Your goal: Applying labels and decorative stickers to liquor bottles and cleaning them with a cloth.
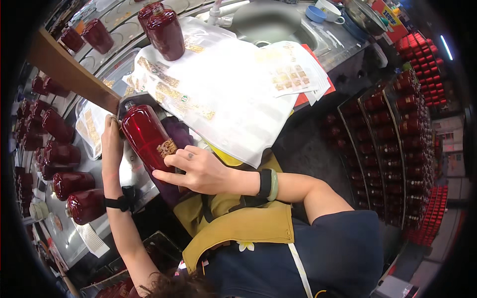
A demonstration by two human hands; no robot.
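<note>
Thumb and fingers of the right hand (198, 171) spread apart over the base end of a glossy dark-red bottle (144, 131) — thumb stretched out, index bent beside the gold label (166, 147), none wrapped round the body. The bottle lies slanted before the person, neck toward the wooden beam (74, 72), seemingly so its labelled side faces up. The left hand (112, 141) reaches along its left side, perhaps to steady it; whether those fingers grip, I cannot tell. Just beyond, a white sheet (223, 99) carries gold decals, probably kept within reach; a decal sheet (290, 77) lies to its right. Farther off, an upright red bottle (166, 35) stands near the sink (268, 25) — and racked bottles (397, 139) fill the right.
</note>
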